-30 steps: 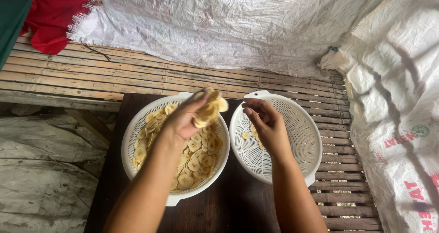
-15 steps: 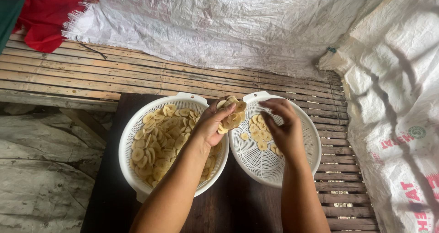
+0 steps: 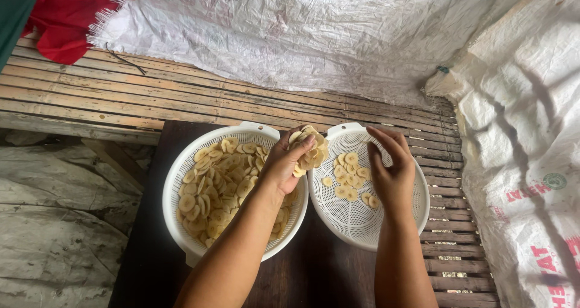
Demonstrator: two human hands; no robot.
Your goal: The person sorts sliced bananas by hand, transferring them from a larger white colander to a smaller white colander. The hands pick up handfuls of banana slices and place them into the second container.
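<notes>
Two white perforated baskets stand side by side on a dark wooden table (image 3: pixel 314 278). The left basket (image 3: pixel 181 169) is heaped with pale yellow banana slices (image 3: pixel 220 175). The right basket (image 3: pixel 417 217) has only a small cluster of slices (image 3: pixel 350 181) on its bottom. My left hand (image 3: pixel 284 163) grips a stack of banana slices (image 3: pixel 308 148) and holds it above the gap between the two rims. My right hand (image 3: pixel 393 169) hovers over the right basket with fingers curled and apart, holding nothing that I can see.
A slatted bamboo platform (image 3: pixel 121 96) runs behind and to the right of the table. White woven sacking (image 3: pixel 290 36) hangs at the back, a printed sack (image 3: pixel 531 139) lies on the right, and red cloth (image 3: pixel 72 18) sits top left. Grey sheeting (image 3: pixel 54 223) covers the lower left.
My left hand has carried its stack of slices from over the left basket toward the right one. More slices now lie in the right basket than a second ago.
</notes>
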